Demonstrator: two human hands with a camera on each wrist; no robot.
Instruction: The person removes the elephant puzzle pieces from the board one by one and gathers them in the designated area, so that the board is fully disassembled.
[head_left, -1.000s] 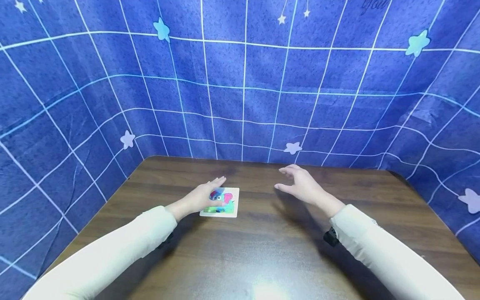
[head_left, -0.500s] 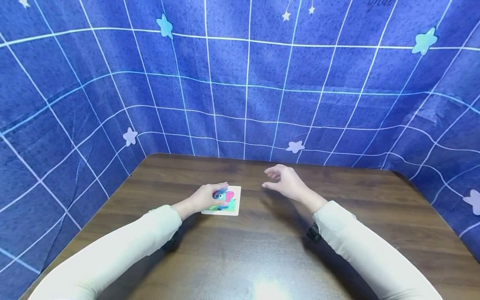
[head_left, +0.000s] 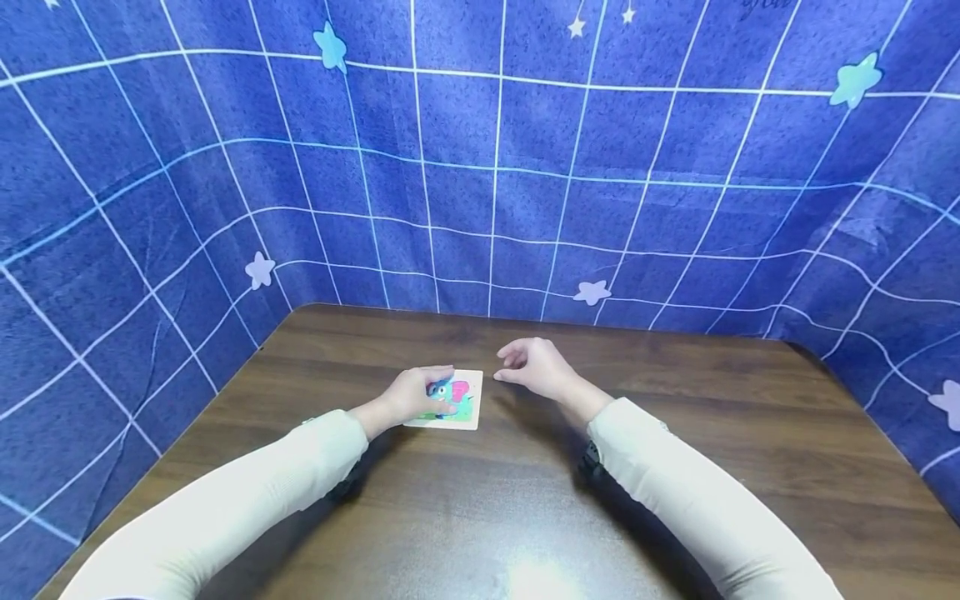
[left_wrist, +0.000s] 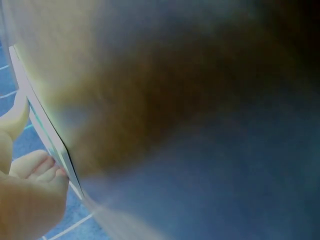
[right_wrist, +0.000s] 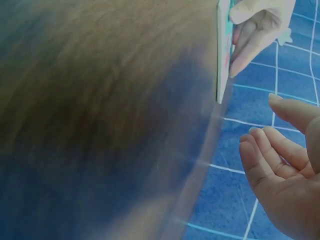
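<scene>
A thin square board with a pale border and a colourful cartoon elephant picture lies on the wooden table. My left hand rests over its left half, thumb on the picture and index finger by the far edge. In the left wrist view, its bent fingers meet the board, which shows edge-on. Just right of the board hovers my right hand, loosely bent, thumb and index finger apart. The right wrist view shows nothing between those fingers, and the left hand against the picture side of the board.
The brown wood-grain table ends at a blue curtain with grid lines and stars, behind and at both sides. Dark wrist devices sit under the white sleeves. A bright glare spot lies at the near table.
My right hand has moved left toward the board, its thumb and fingers drawing closer together. The left hand has settled onto the board with its fingers more bent. The board stays in place.
</scene>
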